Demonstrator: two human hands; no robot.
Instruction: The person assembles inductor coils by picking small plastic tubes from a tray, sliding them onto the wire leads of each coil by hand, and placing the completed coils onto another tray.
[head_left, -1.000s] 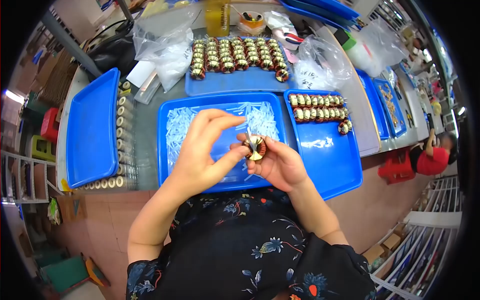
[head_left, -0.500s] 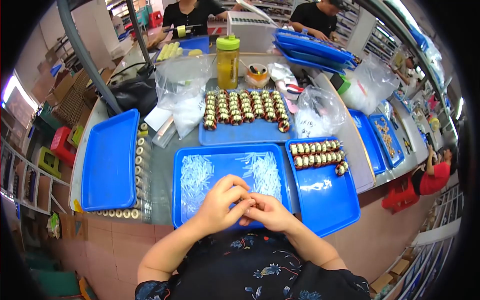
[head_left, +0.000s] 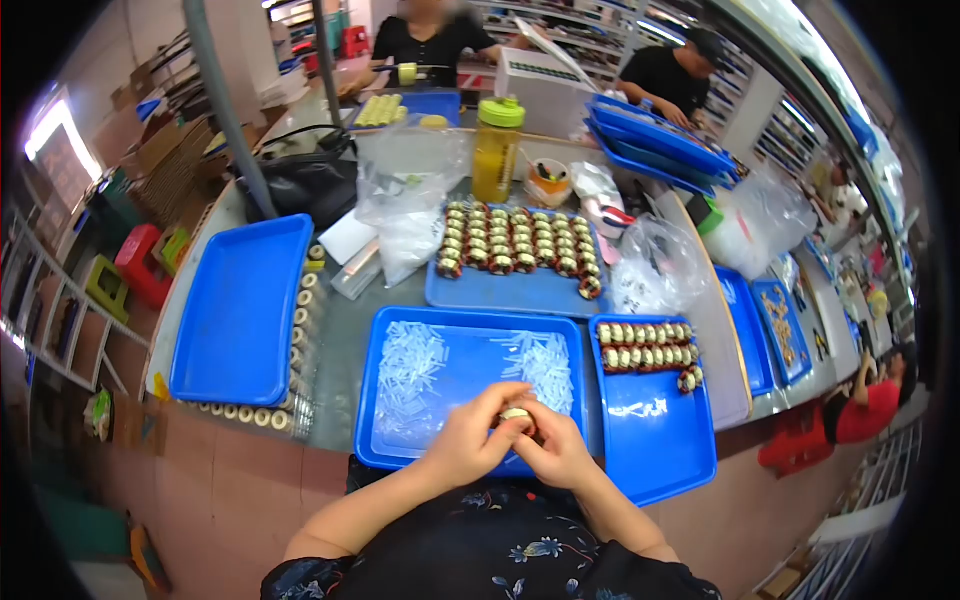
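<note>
My left hand and my right hand meet over the near edge of the middle blue tray. Between their fingertips is a small toroidal coil, cream-banded with reddish-brown winding; both hands are closed on it, and the fingers hide part of it. Short pale-blue tubes lie heaped in the tray's left side, with a second heap of tubes at its right. Beside my right hand, a right-hand blue tray carries two rows of similar coils and one single coil.
Behind, another blue tray bears several columns of coils. A yellow bottle, plastic bags and a cup stand farther back. At left, a blue tray rests beside pale rings. Two people work opposite.
The view has shifted, so the bench appears moved. My hands have turned the coil so that its cream face shows between my fingers; before, it was mostly hidden.
</note>
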